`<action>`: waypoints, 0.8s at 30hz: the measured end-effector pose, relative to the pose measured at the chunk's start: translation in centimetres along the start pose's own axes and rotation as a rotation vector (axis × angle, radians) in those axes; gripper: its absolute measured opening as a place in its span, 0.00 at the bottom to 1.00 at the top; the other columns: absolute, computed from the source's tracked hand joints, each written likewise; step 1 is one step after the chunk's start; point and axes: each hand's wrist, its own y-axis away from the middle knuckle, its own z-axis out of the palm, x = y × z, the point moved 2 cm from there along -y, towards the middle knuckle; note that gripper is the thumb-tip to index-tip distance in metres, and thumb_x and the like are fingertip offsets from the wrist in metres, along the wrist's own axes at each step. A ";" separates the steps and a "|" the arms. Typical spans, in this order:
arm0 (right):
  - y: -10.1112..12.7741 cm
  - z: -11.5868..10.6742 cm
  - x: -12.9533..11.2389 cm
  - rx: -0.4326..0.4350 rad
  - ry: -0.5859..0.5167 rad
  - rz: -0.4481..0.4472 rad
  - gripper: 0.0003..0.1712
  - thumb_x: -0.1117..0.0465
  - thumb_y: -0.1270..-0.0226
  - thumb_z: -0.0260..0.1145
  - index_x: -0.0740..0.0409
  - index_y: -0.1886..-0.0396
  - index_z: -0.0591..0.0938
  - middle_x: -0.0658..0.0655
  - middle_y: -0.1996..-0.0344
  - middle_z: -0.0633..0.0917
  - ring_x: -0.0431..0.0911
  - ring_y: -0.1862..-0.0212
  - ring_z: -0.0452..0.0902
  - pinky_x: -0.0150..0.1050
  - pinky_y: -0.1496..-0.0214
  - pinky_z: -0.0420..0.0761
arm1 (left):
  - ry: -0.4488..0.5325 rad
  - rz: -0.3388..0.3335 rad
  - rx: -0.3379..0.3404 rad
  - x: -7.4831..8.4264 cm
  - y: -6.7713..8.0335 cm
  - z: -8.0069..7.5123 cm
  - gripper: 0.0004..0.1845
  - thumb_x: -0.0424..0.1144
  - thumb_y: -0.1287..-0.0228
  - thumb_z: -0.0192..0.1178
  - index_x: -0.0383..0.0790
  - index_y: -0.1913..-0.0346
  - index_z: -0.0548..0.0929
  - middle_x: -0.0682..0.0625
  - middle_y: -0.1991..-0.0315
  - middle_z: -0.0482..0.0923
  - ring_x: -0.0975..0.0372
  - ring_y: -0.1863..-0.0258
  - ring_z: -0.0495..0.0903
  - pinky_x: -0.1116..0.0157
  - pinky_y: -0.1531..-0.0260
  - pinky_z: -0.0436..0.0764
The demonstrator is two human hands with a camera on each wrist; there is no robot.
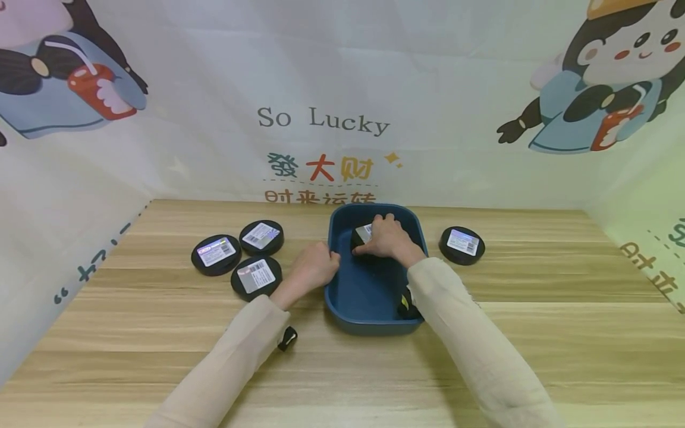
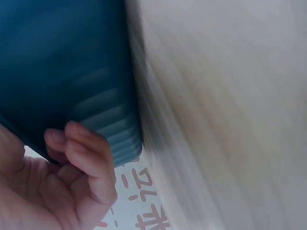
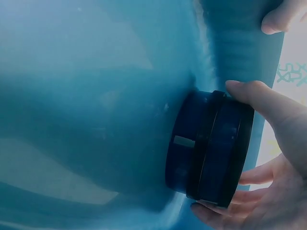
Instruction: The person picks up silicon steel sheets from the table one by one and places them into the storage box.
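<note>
Head view puts a deep blue bin, smooth with softly rounded corners, on a table with streaky wood grain. Towards its far end, inside the walls, sits a squat round black container with a pale printed label on top; from the right wrist its glossy side shows a raised band. The right hand grips it, thumb on one side and fingers spread round the other. Beside it, the left hand pinches the bin's left rim, its fingers curled close together against the outer wall. Three labelled black discs cluster left of the bin, a lone disc to its right. Cream sleeves fall in soft creases, and a printed white backdrop rises behind.
</note>
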 end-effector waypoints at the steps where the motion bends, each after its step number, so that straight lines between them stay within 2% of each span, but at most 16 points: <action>1: 0.0 0.0 0.0 0.001 0.003 0.000 0.50 0.43 0.53 0.67 0.72 0.40 0.60 0.72 0.46 0.65 0.60 0.47 0.65 0.51 0.50 0.70 | 0.001 -0.001 -0.002 0.0 0.0 0.0 0.14 0.38 0.41 0.46 0.40 0.84 0.69 0.46 0.82 0.70 0.57 0.82 0.70 0.66 0.82 0.66; 13: -0.3 0.3 0.1 0.004 0.018 0.009 0.50 0.42 0.52 0.66 0.69 0.38 0.59 0.72 0.44 0.63 0.61 0.44 0.62 0.52 0.49 0.69 | 0.000 -0.005 -0.016 0.0 0.0 0.0 0.16 0.38 0.40 0.45 0.41 0.85 0.67 0.47 0.83 0.68 0.58 0.84 0.69 0.67 0.84 0.64; 24: 0.1 -0.2 -0.3 -0.029 0.030 0.014 0.52 0.42 0.52 0.66 0.67 0.36 0.55 0.73 0.40 0.58 0.62 0.39 0.56 0.53 0.46 0.67 | -0.011 -0.005 -0.016 0.0 -0.1 0.0 0.16 0.38 0.41 0.45 0.41 0.85 0.67 0.47 0.83 0.68 0.58 0.84 0.69 0.67 0.84 0.64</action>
